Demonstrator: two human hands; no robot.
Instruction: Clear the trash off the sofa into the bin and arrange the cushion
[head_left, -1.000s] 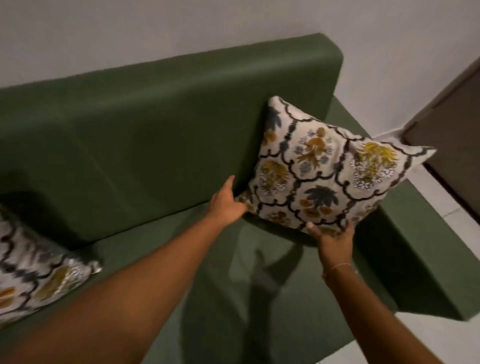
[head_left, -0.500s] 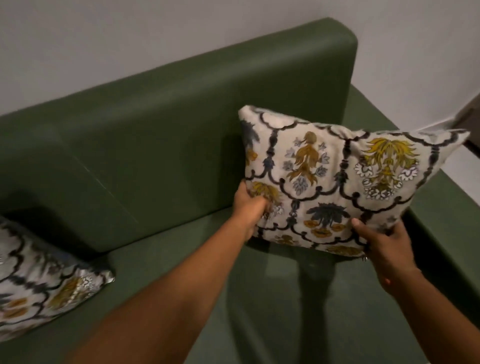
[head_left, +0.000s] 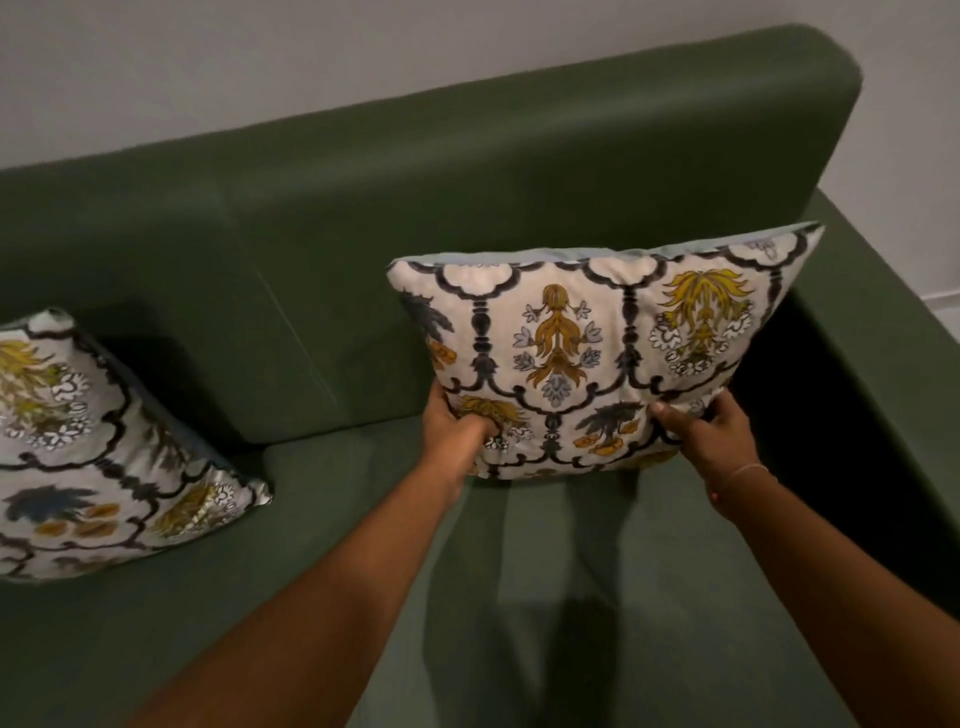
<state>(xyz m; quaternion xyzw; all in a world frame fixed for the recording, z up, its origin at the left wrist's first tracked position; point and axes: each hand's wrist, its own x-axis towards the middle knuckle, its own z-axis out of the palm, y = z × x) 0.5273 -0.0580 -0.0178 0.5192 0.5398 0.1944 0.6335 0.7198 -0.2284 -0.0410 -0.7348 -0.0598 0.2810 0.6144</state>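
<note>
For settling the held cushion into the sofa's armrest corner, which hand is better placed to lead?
Probably the right hand: it grips the cushion at its lower corner nearest the armrest. The left hand holds the opposite lower corner, toward the open seat.

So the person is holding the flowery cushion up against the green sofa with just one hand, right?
Not quite. Both hands hold it: the left hand grips the cushion at its lower left corner and the right hand at its lower right. The head view shows this. The rest is right: it stands upright against the back of the green sofa.
</note>
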